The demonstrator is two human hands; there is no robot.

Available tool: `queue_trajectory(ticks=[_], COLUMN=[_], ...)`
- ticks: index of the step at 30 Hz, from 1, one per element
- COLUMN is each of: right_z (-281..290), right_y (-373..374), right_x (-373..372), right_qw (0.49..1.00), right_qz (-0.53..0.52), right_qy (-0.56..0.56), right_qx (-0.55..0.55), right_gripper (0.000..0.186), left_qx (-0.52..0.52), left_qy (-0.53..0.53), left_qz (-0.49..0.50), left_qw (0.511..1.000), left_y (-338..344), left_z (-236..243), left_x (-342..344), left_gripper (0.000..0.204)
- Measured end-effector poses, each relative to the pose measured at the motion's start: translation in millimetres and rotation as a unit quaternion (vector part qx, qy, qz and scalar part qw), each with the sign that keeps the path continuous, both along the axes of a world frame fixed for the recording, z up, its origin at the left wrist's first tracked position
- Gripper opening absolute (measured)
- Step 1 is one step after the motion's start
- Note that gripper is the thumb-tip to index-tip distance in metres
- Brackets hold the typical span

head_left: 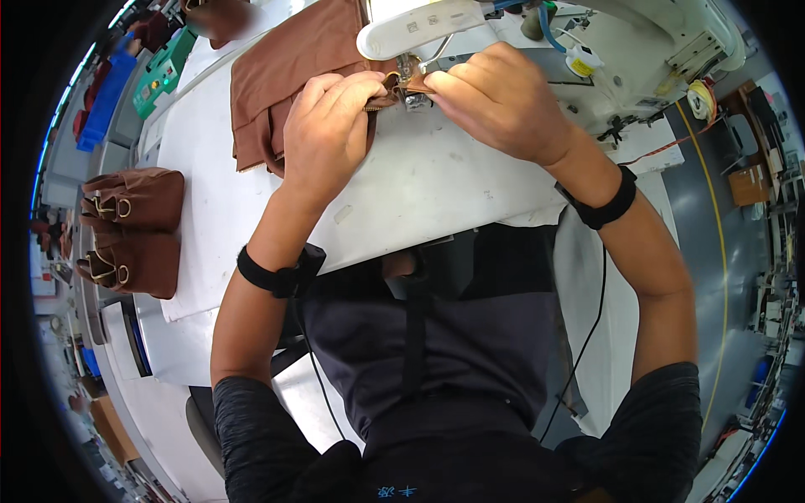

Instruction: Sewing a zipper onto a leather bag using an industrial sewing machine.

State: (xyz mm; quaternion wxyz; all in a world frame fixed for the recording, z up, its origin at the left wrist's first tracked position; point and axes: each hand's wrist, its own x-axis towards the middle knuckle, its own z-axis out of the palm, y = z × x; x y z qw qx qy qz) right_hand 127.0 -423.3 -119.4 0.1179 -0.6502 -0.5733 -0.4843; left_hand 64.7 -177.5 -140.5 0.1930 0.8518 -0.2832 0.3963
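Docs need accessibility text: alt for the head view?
A person's left hand and right hand hold a brown piece at the needle end of a white sewing machine. Brown material lies beside the left hand on a white table, with two brown bags farther left.

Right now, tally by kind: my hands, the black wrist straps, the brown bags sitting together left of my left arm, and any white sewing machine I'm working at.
Left hand, right hand: 2
Black wrist straps: 2
Brown bags: 2
White sewing machine: 1
Total: 7
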Motion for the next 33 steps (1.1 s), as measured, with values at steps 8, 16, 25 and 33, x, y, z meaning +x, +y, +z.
queue_trajectory(ticks=[8,16,25,33], right_z=[-5.4,-3.0,-2.6,-20.7], right_y=[5.5,-24.7,-15.2,-23.6], right_x=[-0.7,7.6,-18.9,-101.0], right_qw=[0.999,0.997,0.973,0.921], right_qz=[-0.017,-0.075,-0.169,-0.073], right_qy=[0.004,-0.019,0.15,0.381], right_qx=[0.032,0.008,0.047,0.03], right_gripper=[0.023,0.024,0.018,0.025], left_qx=[-0.009,-0.009,0.282,0.194], left_qy=[0.006,0.002,0.151,0.195], left_qz=[0.009,-0.004,0.282,0.174], left_qw=[1.0,1.0,0.905,0.946], left_y=[-5.1,-3.4,24.9,105.3], left_z=[0.8,1.2,-42.8,82.3], left_x=[2.5,-2.1,51.5,-19.1], left_gripper=[0.032,0.04,0.029,0.031])
